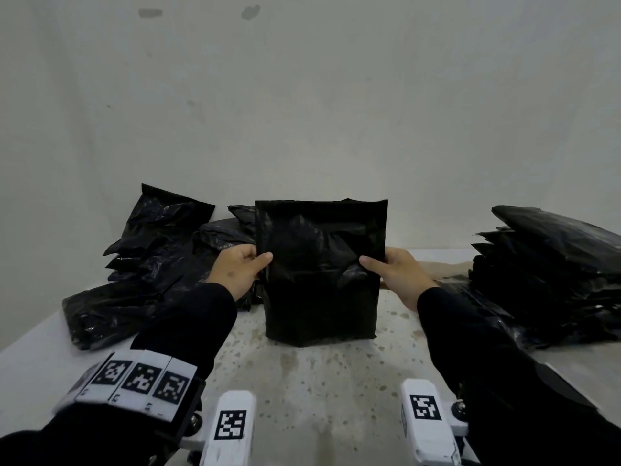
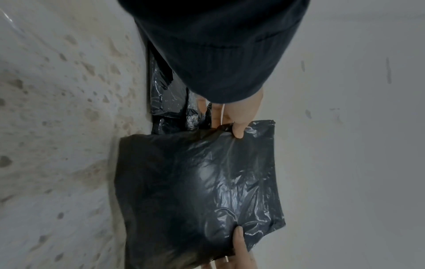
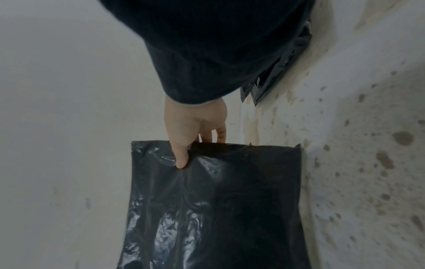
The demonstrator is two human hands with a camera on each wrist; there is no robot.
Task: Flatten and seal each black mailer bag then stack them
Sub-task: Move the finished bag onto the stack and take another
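While the mailer bag (image 1: 319,274) stood upright on the speckled table (image 1: 319,381), between the loose pile (image 1: 151,264) and the finished stack (image 1: 551,277), we pinched its side edges, left hand (image 1: 240,269) and right hand (image 1: 401,274) alike. Flattening looked under way; next we judged it needed laying down, pressing and sealing.

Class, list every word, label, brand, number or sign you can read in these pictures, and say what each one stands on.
No readable words, brands or numbers.
Black-and-white square code markers on the left wrist band: patterns, not text; tiny marks beneath them too small to read.
Code marker on the left white mount and code marker on the right white mount: patterns only.
Held mailer bag, both bag piles, wall and table: no print visible.
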